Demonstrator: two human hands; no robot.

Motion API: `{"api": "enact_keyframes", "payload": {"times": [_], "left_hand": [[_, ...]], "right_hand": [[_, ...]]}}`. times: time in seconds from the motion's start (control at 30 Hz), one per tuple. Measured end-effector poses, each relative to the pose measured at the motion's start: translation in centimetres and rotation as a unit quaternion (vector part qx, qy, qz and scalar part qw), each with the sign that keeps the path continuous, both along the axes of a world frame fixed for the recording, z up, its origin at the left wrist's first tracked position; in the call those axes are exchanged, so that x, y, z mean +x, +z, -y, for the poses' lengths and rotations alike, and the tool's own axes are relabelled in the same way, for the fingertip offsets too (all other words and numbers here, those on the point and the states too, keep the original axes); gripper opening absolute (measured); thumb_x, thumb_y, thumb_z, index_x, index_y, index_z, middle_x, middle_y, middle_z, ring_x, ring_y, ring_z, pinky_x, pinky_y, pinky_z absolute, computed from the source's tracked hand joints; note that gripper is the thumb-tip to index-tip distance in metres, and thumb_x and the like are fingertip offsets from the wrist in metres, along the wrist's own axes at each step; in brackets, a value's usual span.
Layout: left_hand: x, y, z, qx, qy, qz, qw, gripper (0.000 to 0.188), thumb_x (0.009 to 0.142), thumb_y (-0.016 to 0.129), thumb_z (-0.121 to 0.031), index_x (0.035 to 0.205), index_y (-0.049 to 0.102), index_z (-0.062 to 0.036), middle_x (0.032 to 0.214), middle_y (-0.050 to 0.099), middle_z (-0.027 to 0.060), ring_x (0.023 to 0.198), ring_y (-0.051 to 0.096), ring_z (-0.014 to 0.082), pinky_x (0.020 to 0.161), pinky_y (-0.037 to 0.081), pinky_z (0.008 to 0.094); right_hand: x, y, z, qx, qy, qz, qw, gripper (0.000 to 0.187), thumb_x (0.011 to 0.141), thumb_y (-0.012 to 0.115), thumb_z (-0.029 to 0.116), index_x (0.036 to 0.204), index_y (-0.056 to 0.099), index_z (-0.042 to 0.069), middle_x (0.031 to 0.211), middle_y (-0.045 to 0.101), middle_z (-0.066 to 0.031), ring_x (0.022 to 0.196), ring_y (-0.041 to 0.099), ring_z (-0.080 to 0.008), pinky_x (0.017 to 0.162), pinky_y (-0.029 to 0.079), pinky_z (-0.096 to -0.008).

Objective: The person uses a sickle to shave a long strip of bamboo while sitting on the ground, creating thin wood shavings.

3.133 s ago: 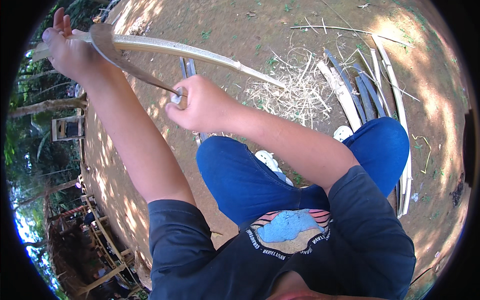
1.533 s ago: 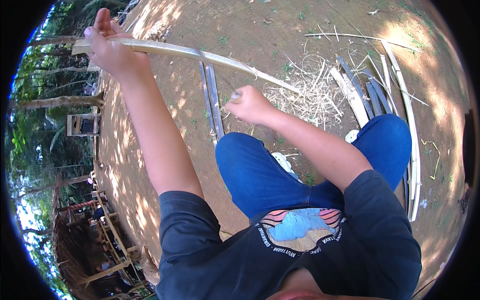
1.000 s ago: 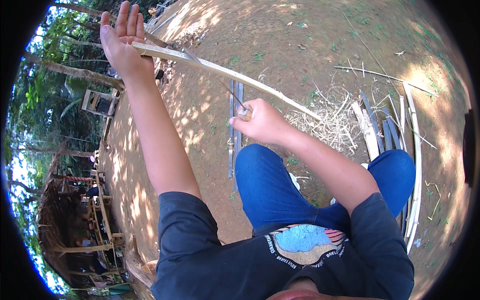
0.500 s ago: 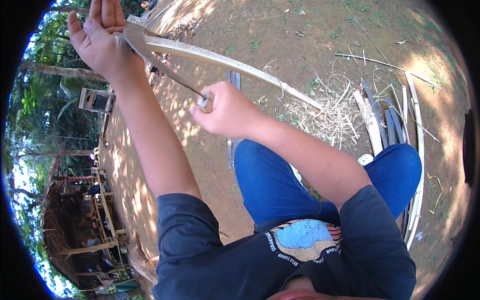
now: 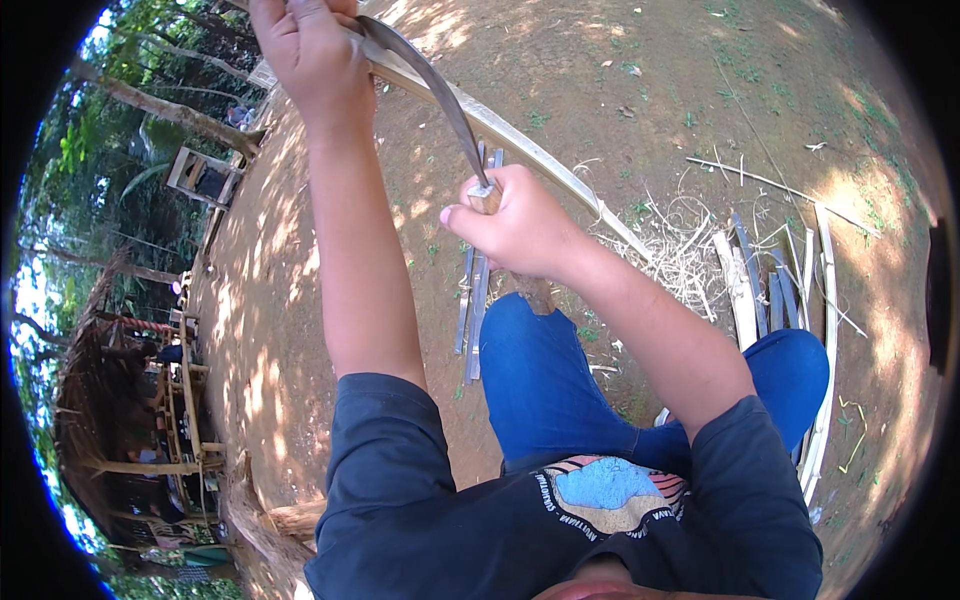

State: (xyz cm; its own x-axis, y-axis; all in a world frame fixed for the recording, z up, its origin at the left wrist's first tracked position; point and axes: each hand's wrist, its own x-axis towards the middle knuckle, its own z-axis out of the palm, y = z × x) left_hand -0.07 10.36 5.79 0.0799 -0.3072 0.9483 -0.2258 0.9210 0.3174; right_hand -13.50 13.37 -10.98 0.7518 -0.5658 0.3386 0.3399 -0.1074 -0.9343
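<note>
Along the pale strip [image 5: 545,163], the left hand [image 5: 318,65] has curled around the upper end, likely steadying it; the right hand [image 5: 520,222] grips the curved knife [image 5: 440,87].

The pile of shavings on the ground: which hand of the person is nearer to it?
Right. In the picture, the right hand, gripping the knife, is left of the shavings; the left hand is farther, at the upper left.

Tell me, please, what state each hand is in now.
Left hand: at the bamboo strip; grip partly out of frame, unclear.
Right hand: closed, holding the curved knife.
</note>
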Motion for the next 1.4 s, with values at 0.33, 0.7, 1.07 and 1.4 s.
{"api": "enact_keyframes", "payload": {"times": [0.33, 0.7, 1.07, 1.4], "left_hand": [[1.5, 0.0, -1.2, 0.072, 0.038, -0.026, 0.996, 0.042, 0.105, 0.038, -0.017, 0.144, 0.031, -0.0023, 0.13, 0.054, 0.0256, 0.122, 0.057, 0.0293, 0.107, 0.043, 0.0371], [0.5, -0.7, -2.1, 0.074, 0.09, 0.025, 0.993, 0.036, 0.107, 0.028, -0.023, 0.138, 0.032, -0.0046, 0.133, 0.051, 0.025, 0.127, 0.052, 0.0328, 0.109, 0.042, 0.0395], [0.8, 0.0, -0.9, 0.057, 0.06, -0.004, 0.997, 0.033, 0.104, 0.032, -0.008, 0.137, 0.033, -0.0017, 0.13, 0.053, 0.029, 0.122, 0.057, 0.0329, 0.106, 0.047, 0.0391], [1.2, 0.2, 0.1, 0.067, 0.075, -0.02, 0.995, 0.032, 0.105, 0.029, -0.011, 0.135, 0.034, -0.0027, 0.128, 0.053, 0.0305, 0.114, 0.061, 0.0351, 0.102, 0.051, 0.0423]], "right_hand": [[-1.5, -0.9, -0.8, 0.046, -0.026, -0.101, 0.994, 0.034, 0.084, 0.067, 0.023, 0.06, 0.048, 0.008, 0.053, 0.052, 0.0001, 0.048, 0.05, -0.0119, 0.049, 0.04, -0.0307], [-1.8, -6.4, 1.2, 0.003, -0.055, -0.136, 0.989, 0.038, 0.088, 0.066, 0.021, 0.059, 0.043, 0.011, 0.051, 0.046, 0.0022, 0.044, 0.049, -0.0087, 0.043, 0.043, -0.0274], [-1.3, -6.9, 0.8, 0.05, -0.074, -0.128, 0.988, 0.022, 0.082, 0.065, 0.018, 0.066, 0.056, 0.006, 0.056, 0.054, -0.0031, 0.048, 0.049, -0.0105, 0.046, 0.037, -0.0322], [-4.1, -13.8, 2.4, 0.094, -0.112, -0.246, 0.958, 0.025, 0.083, 0.066, 0.019, 0.066, 0.054, 0.006, 0.057, 0.056, -0.0037, 0.048, 0.054, -0.014, 0.048, 0.044, -0.0319]]}}
